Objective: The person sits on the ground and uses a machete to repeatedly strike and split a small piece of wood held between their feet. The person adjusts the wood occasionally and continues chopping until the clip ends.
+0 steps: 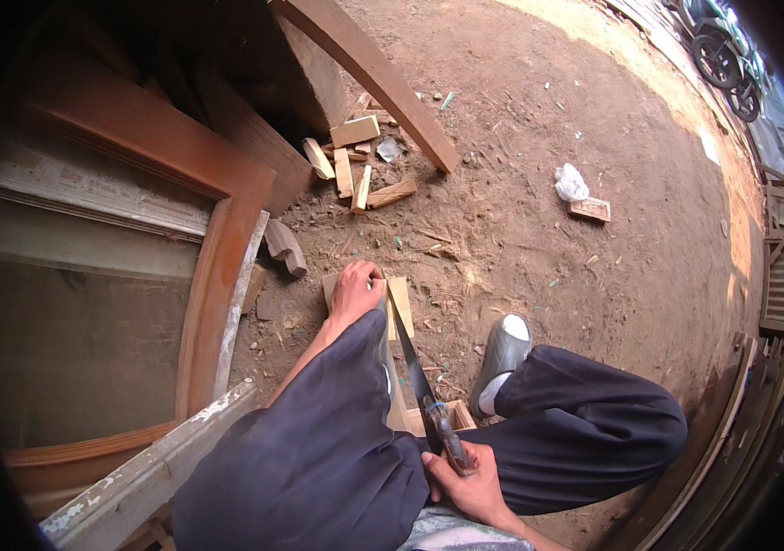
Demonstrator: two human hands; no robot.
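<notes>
My right hand [476, 479] is closed round the worn brown handle of a handsaw [414, 363], close to my lap. Its long dark blade narrows away from me and reaches a pale piece of wood [400, 308] between my feet. Beside the blade's far end, my left hand [355, 289] presses down on the wood with its fingers curled over it. My left leg partly hides the wood, and teeth on the blade are too small to make out.
Several wood offcuts [350, 174] lie ahead on the dirt floor, near a leaning curved beam [383, 83]. A brown framed panel [199, 303] stands at left. A white plastic bag [571, 183] rests by a brick [589, 210]. Planks [741, 441] are stacked at right.
</notes>
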